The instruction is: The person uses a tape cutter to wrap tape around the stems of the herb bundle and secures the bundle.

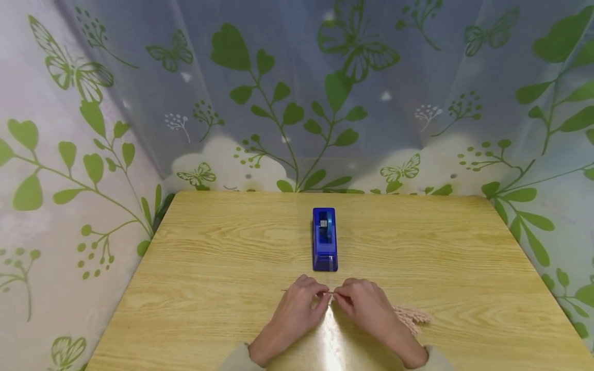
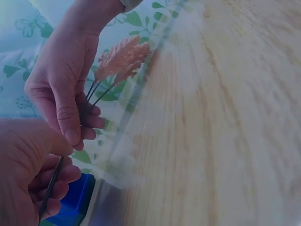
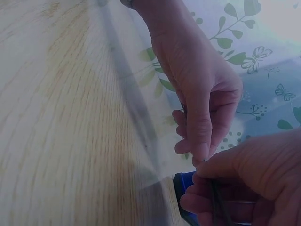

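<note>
Head view shows me left grip [image 1: 298, 305] and right grip [image 1: 367, 305] both pinching thin stems [image 2: 51, 187] of pink sprigs [image 2: 123, 59] near the blue tape dispenser [image 1: 325, 248].

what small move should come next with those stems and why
Perhaps roll the dark stems gently between the fingers to bunch them: the left hand and right hand pinch them close together, yet they fan apart toward the fluffy pink sprigs.
</note>
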The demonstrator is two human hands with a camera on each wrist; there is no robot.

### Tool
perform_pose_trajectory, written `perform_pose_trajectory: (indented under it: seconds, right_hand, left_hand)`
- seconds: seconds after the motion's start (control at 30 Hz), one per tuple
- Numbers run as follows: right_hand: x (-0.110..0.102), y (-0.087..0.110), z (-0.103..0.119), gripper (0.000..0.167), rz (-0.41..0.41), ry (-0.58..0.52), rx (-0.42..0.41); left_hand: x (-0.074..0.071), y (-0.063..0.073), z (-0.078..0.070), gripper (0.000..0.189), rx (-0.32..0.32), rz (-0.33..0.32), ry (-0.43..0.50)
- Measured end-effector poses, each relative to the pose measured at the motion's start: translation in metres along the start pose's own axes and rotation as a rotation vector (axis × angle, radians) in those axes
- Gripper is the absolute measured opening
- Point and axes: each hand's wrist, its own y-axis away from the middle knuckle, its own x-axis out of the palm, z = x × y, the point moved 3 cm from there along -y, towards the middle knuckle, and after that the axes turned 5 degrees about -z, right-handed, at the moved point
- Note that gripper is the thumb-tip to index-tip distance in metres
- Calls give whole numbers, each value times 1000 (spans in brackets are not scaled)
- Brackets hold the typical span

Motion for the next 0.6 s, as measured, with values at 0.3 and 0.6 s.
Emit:
perform_pose_trajectory:
  seconds: [0.3, 0.6]
  right_hand:
    - [-2, 0, -2, 4, -5, -25, 8]
    - [2, 3, -3, 19, 56, -32, 68]
  left_hand:
    - [1, 0, 0, 5, 11, 0, -42]
    - [0, 0, 1, 4, 46, -18, -47]
